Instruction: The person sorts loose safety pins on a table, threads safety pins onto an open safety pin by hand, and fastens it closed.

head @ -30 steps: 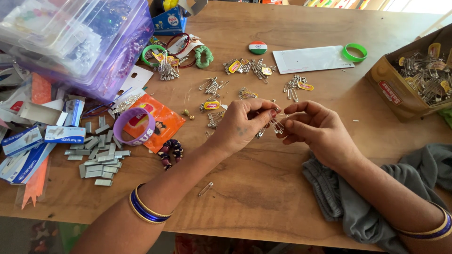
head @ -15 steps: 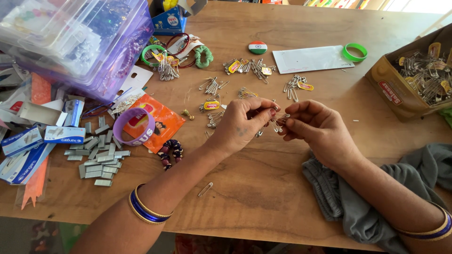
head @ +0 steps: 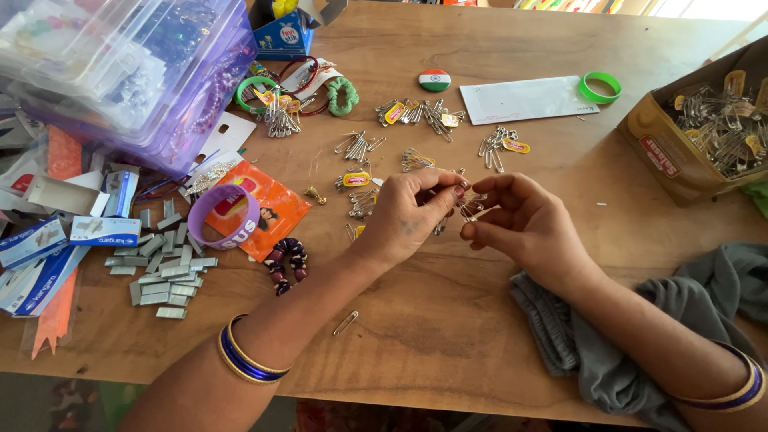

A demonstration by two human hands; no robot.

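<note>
Steel safety pins (head: 466, 206) sit pinched between both my hands over the middle of the wooden counter (head: 448, 320): the left hand (head: 412, 212) has thumb and forefinger closed on the small bunch, and the right hand (head: 524, 224) grips the same bunch from the other side with its fingertips. I judge the bundling about midway. Several finished bunches with yellow tags (head: 356, 178) already lie spread behind my hands, one loose pin (head: 346, 322) lies near my left forearm, and the cardboard box (head: 680, 152) at the right edge holds plenty more.

For room, the bare stretch in front of my hands runs to the near edge, with only the grey cloth (head: 592, 360) hanging over it under my right arm. To the left it is crowded: staple strips (head: 164, 272), a purple wristband (head: 224, 218), a beaded bracelet (head: 286, 264), and a plastic bin (head: 128, 72) at the corner.
</note>
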